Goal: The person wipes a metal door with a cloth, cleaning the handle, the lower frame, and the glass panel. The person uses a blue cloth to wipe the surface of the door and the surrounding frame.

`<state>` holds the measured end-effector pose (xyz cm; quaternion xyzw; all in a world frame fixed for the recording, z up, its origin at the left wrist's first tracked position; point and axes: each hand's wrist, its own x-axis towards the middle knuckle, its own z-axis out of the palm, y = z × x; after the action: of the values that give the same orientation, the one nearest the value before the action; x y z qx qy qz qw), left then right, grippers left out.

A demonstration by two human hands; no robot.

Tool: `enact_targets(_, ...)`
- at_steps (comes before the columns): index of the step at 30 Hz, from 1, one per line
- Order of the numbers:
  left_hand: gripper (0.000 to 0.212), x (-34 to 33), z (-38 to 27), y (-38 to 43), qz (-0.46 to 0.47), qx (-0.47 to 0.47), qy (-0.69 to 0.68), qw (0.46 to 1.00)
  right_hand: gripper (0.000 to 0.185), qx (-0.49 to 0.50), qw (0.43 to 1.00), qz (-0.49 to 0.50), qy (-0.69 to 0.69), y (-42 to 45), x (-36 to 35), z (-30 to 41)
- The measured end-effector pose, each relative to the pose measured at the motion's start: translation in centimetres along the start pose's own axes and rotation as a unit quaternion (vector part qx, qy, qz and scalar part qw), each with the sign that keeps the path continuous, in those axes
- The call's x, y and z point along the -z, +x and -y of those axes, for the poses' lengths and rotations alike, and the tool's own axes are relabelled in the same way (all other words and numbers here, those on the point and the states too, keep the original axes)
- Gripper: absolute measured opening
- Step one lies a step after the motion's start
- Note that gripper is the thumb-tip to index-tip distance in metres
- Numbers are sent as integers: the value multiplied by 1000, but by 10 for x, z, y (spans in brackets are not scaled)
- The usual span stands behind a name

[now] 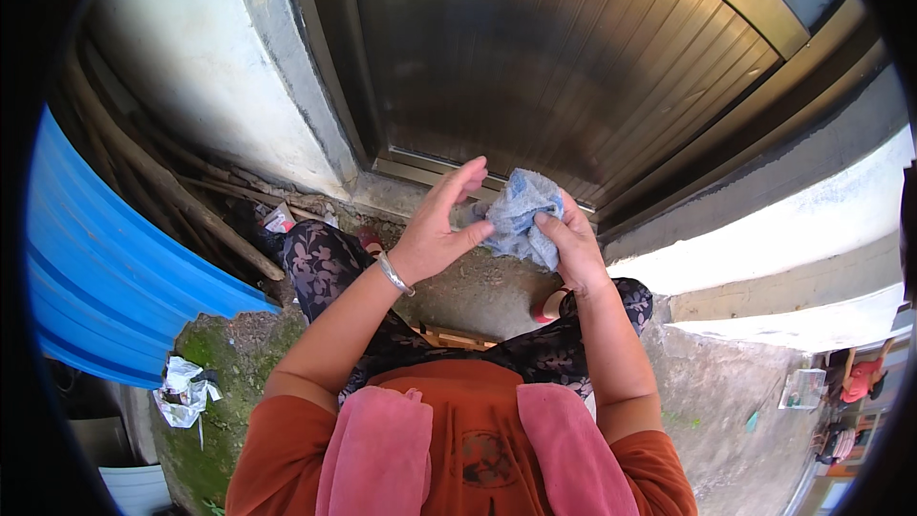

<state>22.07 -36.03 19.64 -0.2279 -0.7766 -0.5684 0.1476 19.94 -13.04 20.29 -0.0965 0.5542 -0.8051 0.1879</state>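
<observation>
A crumpled blue-grey cloth is bunched up in my right hand, the thumb pressed on its front. My left hand is raised just left of the cloth, its fingers apart and holding nothing. The left thumb tip comes close to the cloth's edge; whether it touches cannot be told. Beyond both hands stands a brown metal door with vertical ribs. Below the hands lies bare concrete ground, between my spread knees.
Wooden poles and a blue corrugated sheet lean at the left. White plastic litter lies on mossy ground. A white wall borders the right. Far right are a wire cage and a person in a red top.
</observation>
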Motion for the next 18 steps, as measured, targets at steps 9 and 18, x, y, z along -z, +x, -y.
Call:
enact_targets(9, 42, 2, 67, -29, 71, 221, -186, 955, 31, 211, 910, 37, -356, 19, -29, 17)
enact_targets(18, 33, 21, 73, -45, -91, 282, -457, 839, 75, 212, 824, 87, -519, 20, -70, -16)
